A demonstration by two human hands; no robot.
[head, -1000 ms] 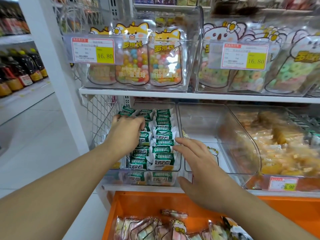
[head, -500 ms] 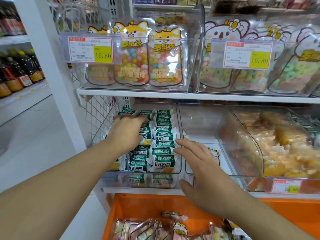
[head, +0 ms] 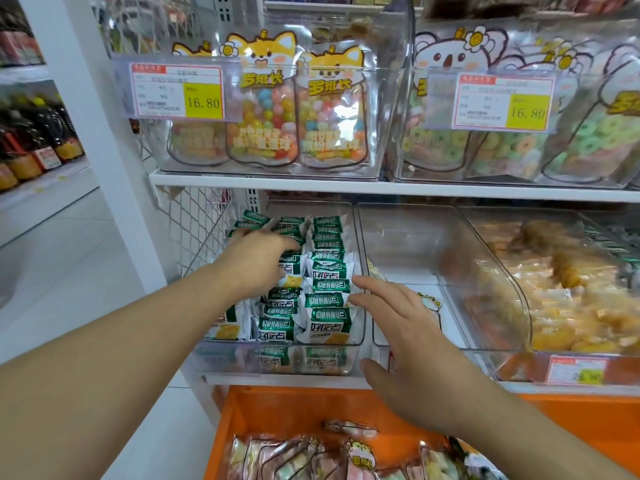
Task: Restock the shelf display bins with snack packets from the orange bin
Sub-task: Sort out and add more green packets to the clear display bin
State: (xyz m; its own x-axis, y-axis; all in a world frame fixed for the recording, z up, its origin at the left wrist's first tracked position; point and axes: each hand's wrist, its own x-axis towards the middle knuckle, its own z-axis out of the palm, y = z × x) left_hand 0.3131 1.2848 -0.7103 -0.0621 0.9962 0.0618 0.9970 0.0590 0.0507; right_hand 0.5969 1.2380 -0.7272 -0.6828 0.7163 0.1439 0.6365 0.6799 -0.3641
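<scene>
Green-white snack packets (head: 322, 299) rowed front-to-back in clear plastic bin (head: 277, 358), long axes crosswise; left hand (head: 258, 263) fingers curled among them, right hand (head: 401, 327) spread, straight fingertips touching.

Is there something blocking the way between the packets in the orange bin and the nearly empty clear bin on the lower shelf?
Only the right hand, which hovers open in front of the clear bin. Nothing covers the bin's open top. The packets lie uncovered in the orange bin below.

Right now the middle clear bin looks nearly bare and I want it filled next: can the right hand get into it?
Probably yes. The right hand hovers open at the front of the middle clear bin, whose top is open. Nothing lies between them; only one packet shows inside.
</scene>
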